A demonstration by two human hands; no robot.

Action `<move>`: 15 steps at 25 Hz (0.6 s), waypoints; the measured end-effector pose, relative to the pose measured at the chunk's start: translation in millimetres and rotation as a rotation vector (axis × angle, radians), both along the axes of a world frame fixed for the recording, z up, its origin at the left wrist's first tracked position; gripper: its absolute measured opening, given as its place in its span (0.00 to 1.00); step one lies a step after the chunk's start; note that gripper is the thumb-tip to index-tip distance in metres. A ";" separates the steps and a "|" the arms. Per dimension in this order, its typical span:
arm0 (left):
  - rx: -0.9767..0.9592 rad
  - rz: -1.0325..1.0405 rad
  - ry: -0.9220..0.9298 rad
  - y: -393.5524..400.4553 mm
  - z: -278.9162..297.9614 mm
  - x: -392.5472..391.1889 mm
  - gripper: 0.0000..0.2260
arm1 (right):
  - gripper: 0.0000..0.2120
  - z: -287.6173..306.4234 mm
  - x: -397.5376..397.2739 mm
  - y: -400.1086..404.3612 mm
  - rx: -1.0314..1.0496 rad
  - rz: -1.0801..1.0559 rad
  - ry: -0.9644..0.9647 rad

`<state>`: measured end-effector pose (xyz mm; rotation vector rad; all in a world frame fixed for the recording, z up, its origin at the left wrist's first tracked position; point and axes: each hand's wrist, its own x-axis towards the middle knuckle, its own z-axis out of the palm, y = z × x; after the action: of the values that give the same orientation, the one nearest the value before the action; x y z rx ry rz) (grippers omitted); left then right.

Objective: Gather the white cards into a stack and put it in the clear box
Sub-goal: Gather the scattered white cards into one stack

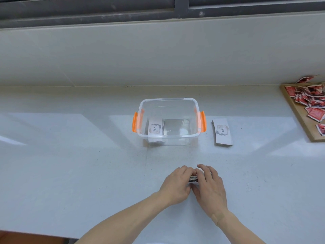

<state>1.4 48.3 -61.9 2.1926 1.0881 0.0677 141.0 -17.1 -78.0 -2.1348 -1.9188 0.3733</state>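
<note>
My left hand [175,183] and my right hand [210,186] press together around a stack of white cards [193,179] near the front of the white table; only the stack's edge shows between the fingers. Farther back stands the clear box [168,137] with orange handles. Inside it, at the left, lies a white card stack [154,128] with "love" printed on top. Another stack of white cards [222,132] rests on the table just right of the box.
A wooden tray [299,117] with several red cards sits at the far right edge. A low wall and a window frame run along the back of the table.
</note>
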 end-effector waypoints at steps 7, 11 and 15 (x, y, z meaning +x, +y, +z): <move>0.112 0.023 -0.004 -2.5 -4.7 -3.7 0.13 | 0.20 11.4 11.3 -1.5 -0.015 0.067 0.094; -0.074 0.443 -0.089 -14.1 -7.7 -7.6 0.08 | 0.18 18.1 8.4 -1.4 -0.047 0.057 0.119; -0.286 0.574 -0.298 -10.1 -3.3 -10.2 0.08 | 0.18 21.4 9.0 0.9 -0.095 -0.016 0.260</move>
<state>-8.8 38.1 -65.2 1.5086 1.4159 0.4479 149.9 -16.2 -56.7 -2.0401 -1.7685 0.7136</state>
